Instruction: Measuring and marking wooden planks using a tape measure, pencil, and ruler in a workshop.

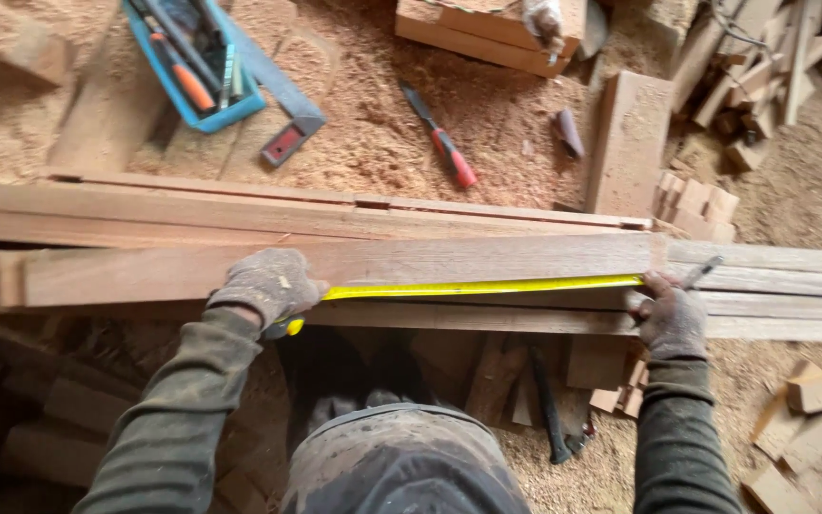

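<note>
A long wooden plank lies across a stack of boards in front of me. A yellow tape measure is stretched along its near edge. My gloved left hand holds the tape's case against the plank on the left. My gloved right hand pins the tape's end at the plank's right end and also holds a pencil that sticks up to the right.
Sawdust covers the floor. A blue tool tray and a metal square lie at the back left, a red-handled chisel in the middle. Offcut blocks pile up at the right. A hammer lies under the boards.
</note>
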